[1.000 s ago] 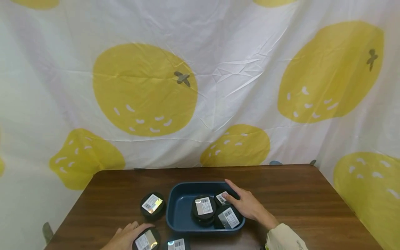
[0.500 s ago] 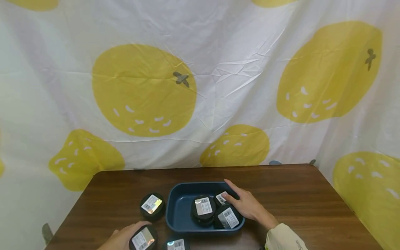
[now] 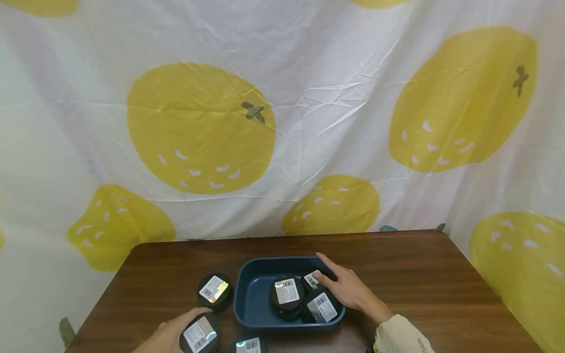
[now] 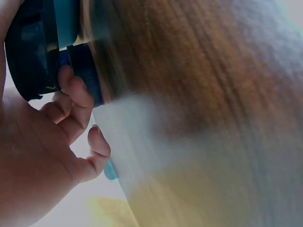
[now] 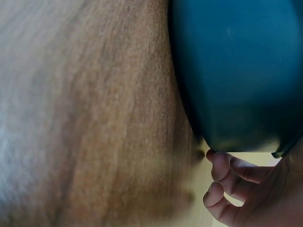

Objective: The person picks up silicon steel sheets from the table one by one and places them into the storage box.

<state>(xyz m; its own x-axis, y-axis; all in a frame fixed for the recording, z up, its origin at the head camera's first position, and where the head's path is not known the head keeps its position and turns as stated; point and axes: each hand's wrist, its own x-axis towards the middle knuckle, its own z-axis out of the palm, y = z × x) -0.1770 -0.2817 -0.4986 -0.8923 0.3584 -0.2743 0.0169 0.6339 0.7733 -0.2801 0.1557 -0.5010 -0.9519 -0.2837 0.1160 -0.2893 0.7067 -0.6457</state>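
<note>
Near the front edge of the table (image 3: pixel 419 274), left of the tray, your left hand (image 3: pixel 169 331) grasps a black disc (image 3: pixel 199 334), its thumb and fingers round the side and the white label facing up. You cannot tell from these views whether the underside touches the wood.

Your right hand (image 3: pixel 350 289) has hold of the right end of the blue tray (image 3: pixel 253 294), fingers curled against the outer wall and thumb reaching inward over the rim, above a small disc (image 3: pixel 311 279) in the far right corner. Beside that lies a front-right disc (image 3: pixel 323 306), and left of both sits a middle disc (image 3: pixel 287 294), apparently atop another, mostly hidden. The tray's left side is bare.

Outside, just left of the tray, you have a loose disc (image 3: pixel 214 291); a cut-off disc (image 3: pixel 248 345) shows at the bottom of the head view. Behind the table hangs a white cloth (image 3: pixel 309 142) printed with yellow fruit.
</note>
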